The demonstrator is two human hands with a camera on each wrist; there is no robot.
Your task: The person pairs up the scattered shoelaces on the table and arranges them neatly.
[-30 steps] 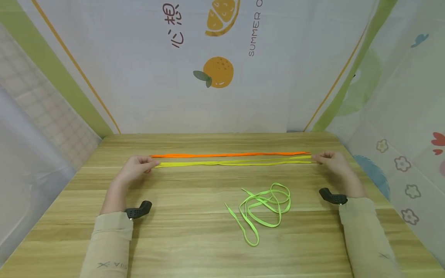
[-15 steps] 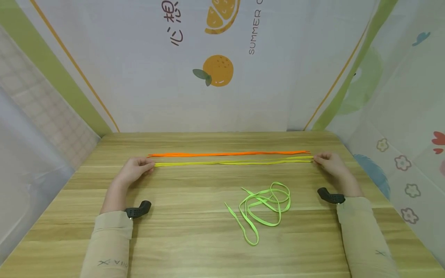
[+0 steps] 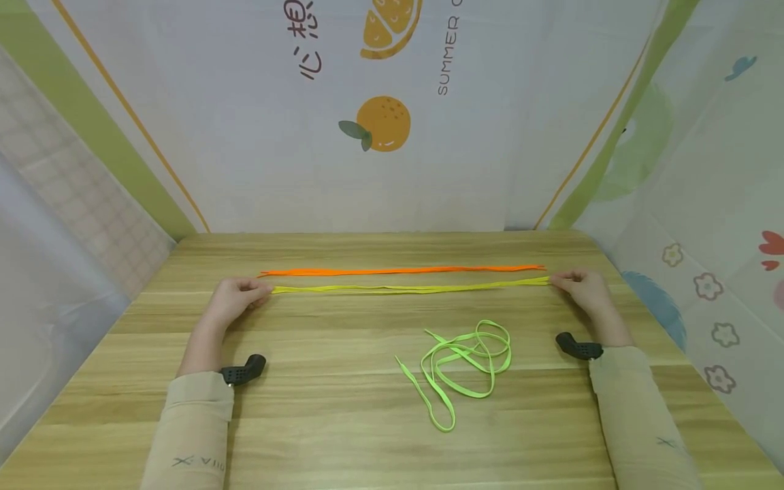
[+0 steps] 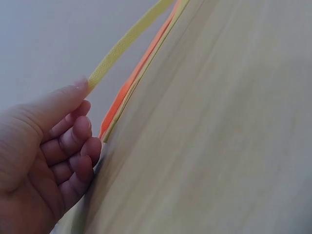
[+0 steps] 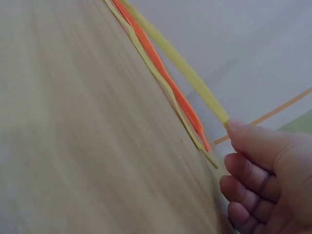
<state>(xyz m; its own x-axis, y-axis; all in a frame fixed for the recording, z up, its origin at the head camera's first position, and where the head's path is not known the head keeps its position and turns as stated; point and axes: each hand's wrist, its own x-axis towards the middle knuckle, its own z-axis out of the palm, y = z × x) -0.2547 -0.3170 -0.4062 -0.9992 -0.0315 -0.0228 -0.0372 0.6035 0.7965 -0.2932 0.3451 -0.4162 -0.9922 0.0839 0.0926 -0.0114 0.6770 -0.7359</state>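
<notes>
A yellow shoelace (image 3: 416,290) stretches across the back part of the table in lengths lying side by side. At its left end my left hand (image 3: 237,299) pinches it between thumb and finger. My right hand (image 3: 584,292) pinches the right end the same way. In the left wrist view the pinched yellow length (image 4: 124,46) rises off the table, while another yellow length lies lower. The right wrist view shows the held length (image 5: 190,73) lifted likewise. Just behind lies an orange shoelace (image 3: 398,271), folded into a straight strip and touched by neither hand.
A loosely tangled bright green shoelace (image 3: 465,354) lies on the wooden table (image 3: 324,422), nearer the person and right of the middle. Behind the table hangs a white printed cloth (image 3: 245,170). Patterned cloth also covers the left and right sides.
Both hands keep their pinch on the yellow shoelace. The left hand has shifted slightly left. The yellow lengths now lie closer together at the right end and a little farther from the orange shoelace.
</notes>
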